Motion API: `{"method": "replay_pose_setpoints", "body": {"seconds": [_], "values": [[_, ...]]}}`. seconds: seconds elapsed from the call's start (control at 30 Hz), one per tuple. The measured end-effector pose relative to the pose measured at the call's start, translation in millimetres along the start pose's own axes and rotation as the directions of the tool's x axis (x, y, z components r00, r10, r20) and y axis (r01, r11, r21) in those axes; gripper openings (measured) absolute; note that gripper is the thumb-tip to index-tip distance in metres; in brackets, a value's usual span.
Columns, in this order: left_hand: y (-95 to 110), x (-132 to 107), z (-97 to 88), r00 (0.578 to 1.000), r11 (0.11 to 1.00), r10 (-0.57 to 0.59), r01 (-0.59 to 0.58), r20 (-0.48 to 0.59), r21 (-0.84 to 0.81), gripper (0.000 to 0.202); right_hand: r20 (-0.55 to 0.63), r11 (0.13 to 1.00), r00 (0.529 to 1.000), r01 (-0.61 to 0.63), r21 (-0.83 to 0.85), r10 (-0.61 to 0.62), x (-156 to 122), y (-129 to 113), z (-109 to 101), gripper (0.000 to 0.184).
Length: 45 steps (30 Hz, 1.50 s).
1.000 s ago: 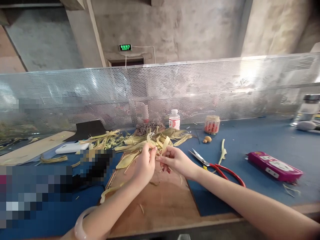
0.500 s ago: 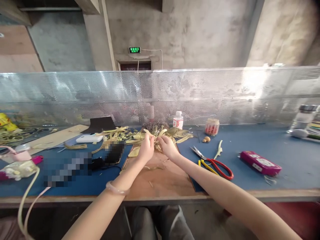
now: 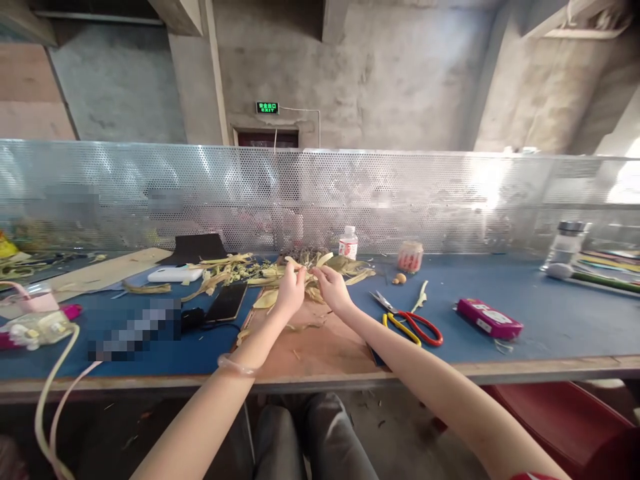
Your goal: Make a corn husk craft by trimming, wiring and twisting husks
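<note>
Dried leaf strips (image 3: 306, 272), pale yellow, are held above the far end of a brown board (image 3: 325, 350), at the middle of the tabletop (image 3: 550, 303). The left hand (image 3: 290, 293) is closed, its fingertips pinching the dried leaf strips from the left. The right hand (image 3: 333, 290) is closed too and pinches them from the right, so the two hands nearly meet. A pale bangle (image 3: 235, 365) circles the left wrist.

Just beyond the hands lies a loose heap of leaves (image 3: 233, 270), spreading to the left along the far side of the board. A black phone (image 3: 227, 303) lies left of the board, with a white flat case (image 3: 175, 274) farther off to the left. To the right of the board lie red-handled scissors (image 3: 415, 321), blades pointing far-left, touching a yellow-handled tool (image 3: 397, 325). A pink box (image 3: 489, 319) lies farther right, well apart from the scissors. Near the far edge stand a small white bottle (image 3: 349, 243) and a short jar (image 3: 410, 257). A perforated metal screen (image 3: 450, 200) runs along the far side of the tabletop.
</note>
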<state>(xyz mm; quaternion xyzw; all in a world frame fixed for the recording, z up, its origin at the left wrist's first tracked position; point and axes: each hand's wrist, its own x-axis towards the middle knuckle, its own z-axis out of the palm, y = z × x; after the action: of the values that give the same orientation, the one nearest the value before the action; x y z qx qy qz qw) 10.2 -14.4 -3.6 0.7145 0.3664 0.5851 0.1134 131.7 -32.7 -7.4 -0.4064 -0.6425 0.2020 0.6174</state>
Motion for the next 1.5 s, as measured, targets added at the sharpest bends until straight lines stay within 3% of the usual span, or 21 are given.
{"method": "replay_pose_setpoints", "body": {"seconds": [0.37,0.67,1.0,1.17,1.33,1.5], "values": [[1.6,2.7,4.1,0.991,0.984,-0.129,0.125,-0.023,-0.128,0.012,-0.012,1.0,1.0,0.014,0.001,-0.014,0.7,4.7,-2.0,0.036],[-0.7,0.6,4.2,0.969,0.963,-0.194,0.218,0.154,-0.158,0.018,0.036,0.997,0.998,0.044,-0.064,-0.041,-2.7,14.9,-13.9,0.035],[-1.7,-2.8,1.5,0.895,0.963,-0.146,0.227,0.422,-0.147,0.031,-0.044,0.957,0.986,0.147,-0.25,-0.163,-9.2,18.8,-23.5,0.033],[-2.5,-2.7,1.6,0.868,0.967,-0.109,0.206,0.484,-0.152,0.033,-0.025,0.921,0.981,0.172,-0.35,-0.193,-10.3,25.7,-23.0,0.026],[-1.3,-3.2,0.8,0.87,0.973,-0.069,0.168,0.489,-0.161,0.035,0.014,0.873,0.972,0.216,-0.438,-0.234,-10.3,28.1,-20.6,0.023],[-12.6,-3.6,1.5,0.855,0.966,-0.105,0.21,0.508,-0.154,0.043,0.041,0.822,0.955,0.274,-0.499,-0.294,-9.2,29.7,-15.5,0.024]]}}
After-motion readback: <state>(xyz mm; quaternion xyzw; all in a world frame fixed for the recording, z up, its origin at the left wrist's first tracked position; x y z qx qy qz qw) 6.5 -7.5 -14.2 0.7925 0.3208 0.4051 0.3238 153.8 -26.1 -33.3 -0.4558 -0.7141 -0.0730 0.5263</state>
